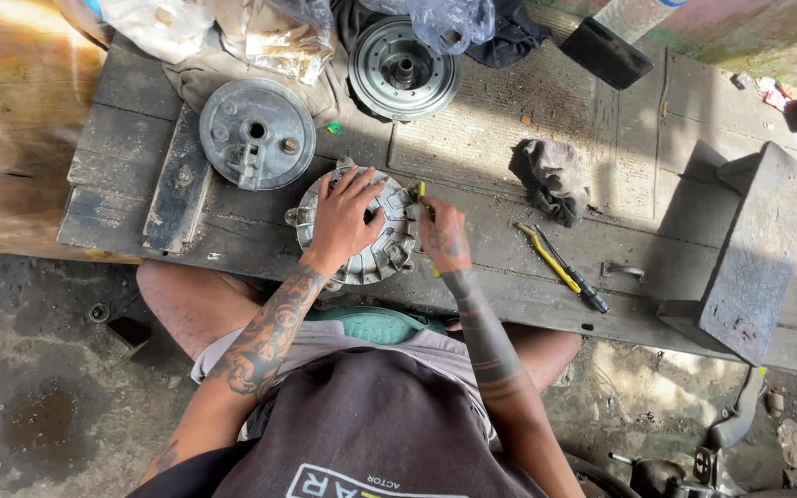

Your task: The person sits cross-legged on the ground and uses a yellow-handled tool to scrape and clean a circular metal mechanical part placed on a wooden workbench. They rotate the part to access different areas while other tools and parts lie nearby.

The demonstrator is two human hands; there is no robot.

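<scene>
Left hand (348, 217) presses flat, fingers spread, on round metal plate (362, 242) at the bench's (509, 138) near edge; right hand (443, 242) grips a yellow-handled tool (423, 198) at the plate's right rim. A slip could gouge fingers.

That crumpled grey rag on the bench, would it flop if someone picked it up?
Probably yes: the grey rag lies in soft, crumpled folds, so it likely droops and weighs little. It looks grimy, perhaps oily to touch. Bunched on the flat wooden bench, it seems unlikely to roll.
</scene>
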